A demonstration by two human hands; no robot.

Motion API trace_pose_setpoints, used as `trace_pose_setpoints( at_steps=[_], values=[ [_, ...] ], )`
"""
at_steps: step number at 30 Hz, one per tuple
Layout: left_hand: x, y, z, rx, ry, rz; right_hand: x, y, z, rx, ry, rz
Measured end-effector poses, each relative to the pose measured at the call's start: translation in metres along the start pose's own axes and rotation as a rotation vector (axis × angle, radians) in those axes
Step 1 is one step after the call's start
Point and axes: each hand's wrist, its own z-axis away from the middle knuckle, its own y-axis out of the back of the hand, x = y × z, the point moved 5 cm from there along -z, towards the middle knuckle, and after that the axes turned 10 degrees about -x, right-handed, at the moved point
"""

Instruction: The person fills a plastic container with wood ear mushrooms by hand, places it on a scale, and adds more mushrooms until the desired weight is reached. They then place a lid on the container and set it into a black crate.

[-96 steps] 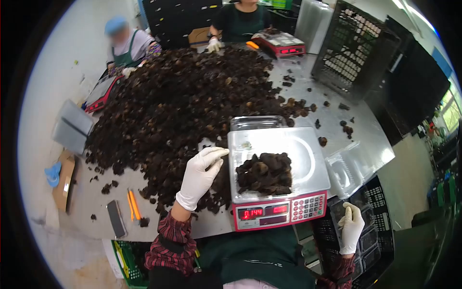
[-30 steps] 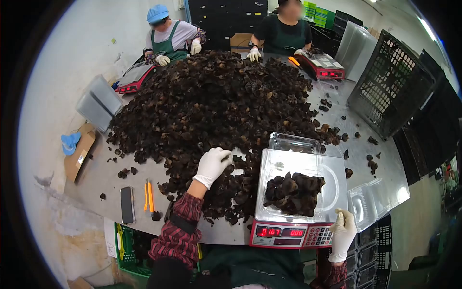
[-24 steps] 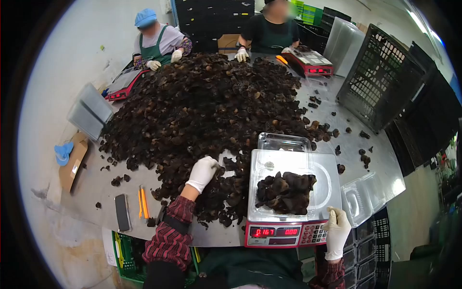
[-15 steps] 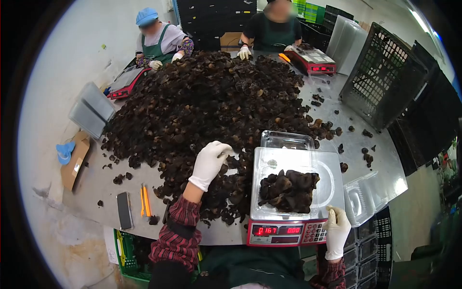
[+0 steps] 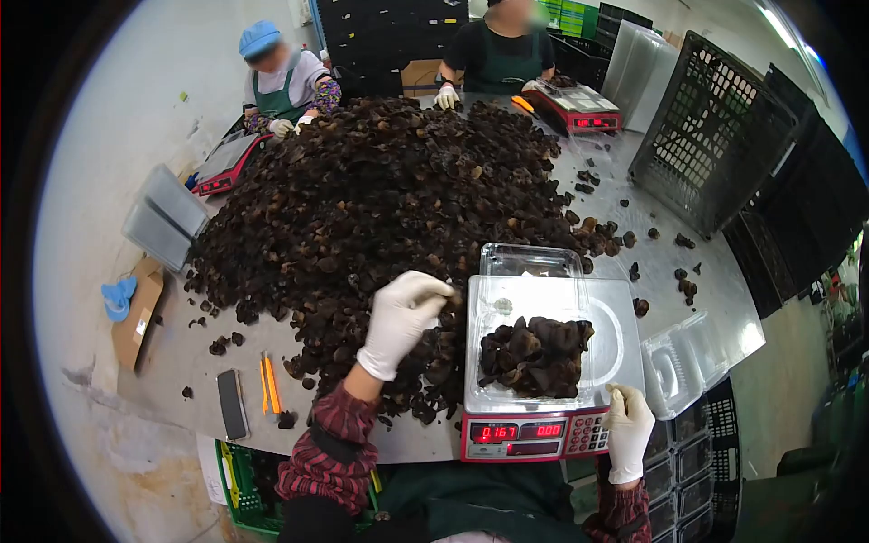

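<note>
A heap of dark wood ear mushrooms (image 5: 389, 181) covers the middle of the table. My left hand (image 5: 403, 321), in a white glove, hovers over the heap's near edge, left of the scale. Its fingers are curled together, and I cannot tell what they hold. A red digital scale (image 5: 489, 448) reading 0.167 stands in front of me. On its plate, a clear plastic tray (image 5: 588, 348) carries a clump of wood ear mushrooms (image 5: 534, 357). My gloved right hand (image 5: 629, 434) is at the scale's front right corner, fingers bent in beside the keypad.
An open clear box (image 5: 534, 261) lies behind the scale; clear lids (image 5: 683, 366) lie to its right. An orange cutter (image 5: 270, 385) and a phone (image 5: 233, 404) lie at left. Two people work across the table by scales. A black crate (image 5: 711, 136) stands at right.
My left hand has shifted slightly right, toward the scale. My right hand stays at the scale's corner, and the display still reads 0.167. The whole view has shifted a little.
</note>
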Motion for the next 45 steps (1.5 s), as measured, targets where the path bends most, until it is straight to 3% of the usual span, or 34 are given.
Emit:
trace_pose_setpoints(
  at_steps=[1,3,7,12,15,17,19,21,23,24,26,27,28,30,31,32,33,34,37,41,45],
  values=[
    [0.007,-0.015,-0.001,-0.090,-0.108,-0.148,-0.002,-0.003,0.000,-0.007,0.010,-0.009],
    [0.015,-0.048,0.001,-0.303,-0.112,-0.224,-0.002,-0.005,0.002,-0.009,0.015,-0.015],
    [0.031,-0.043,-0.003,-0.164,-0.321,-0.374,-0.001,-0.002,0.004,-0.011,0.026,0.005],
    [-0.019,-0.022,-0.016,-0.103,0.072,-0.176,0.003,0.007,0.000,0.029,0.001,0.022],
    [-0.033,-0.029,-0.033,-0.033,-0.014,-0.290,0.006,0.008,0.002,0.038,0.010,-0.016],
    [-0.039,-0.037,-0.046,-0.047,0.052,-0.375,0.009,0.007,0.002,0.029,0.007,-0.011],
    [-0.051,-0.048,-0.060,-0.147,0.273,-0.359,0.008,0.006,-0.001,0.032,-0.011,-0.027],
    [-0.056,-0.055,-0.065,-0.171,0.207,-0.296,0.003,0.006,-0.003,-0.005,-0.001,-0.003],
    [-0.045,-0.055,-0.064,-0.012,0.018,0.298,0.000,0.007,-0.006,-0.020,0.044,-0.057],
    [-0.025,-0.052,-0.057,0.016,-0.041,0.377,-0.002,0.007,-0.009,-0.038,0.088,-0.110],
    [-0.003,-0.039,-0.023,-0.064,-0.182,0.057,-0.007,0.004,-0.011,-0.145,0.106,-0.225],
    [0.010,-0.037,-0.002,-0.089,-0.428,-0.143,-0.005,0.001,-0.013,-0.188,0.108,-0.267],
    [0.028,-0.038,0.016,-0.146,-0.525,-0.299,-0.002,-0.006,-0.013,-0.276,0.035,-0.353],
    [0.028,-0.046,0.047,-0.205,-0.267,-0.442,-0.016,-0.016,-0.014,-0.383,-0.180,-0.340],
    [0.012,-0.050,0.059,-0.206,-0.016,-0.285,-0.025,-0.021,-0.011,-0.370,-0.304,-0.309],
    [-0.002,-0.056,0.068,-0.211,0.145,-0.080,-0.017,-0.027,-0.012,-0.396,-0.283,-0.371],
    [-0.011,-0.061,0.074,-0.161,0.198,0.039,-0.008,-0.030,-0.013,-0.409,-0.265,-0.429],
    [-0.020,-0.064,0.079,-0.159,0.327,0.348,-0.001,-0.032,-0.012,-0.422,-0.268,-0.373],
    [-0.009,-0.074,0.081,-0.169,0.350,0.439,-0.005,-0.032,-0.012,-0.536,-0.248,-0.339],
    [-0.013,-0.075,0.089,-0.122,0.342,0.504,0.005,-0.050,-0.013,-0.416,-0.226,-0.659],
    [-0.013,-0.080,0.092,-0.092,0.300,0.503,-0.002,-0.050,-0.007,-0.281,-0.186,-0.584]
  ],
)
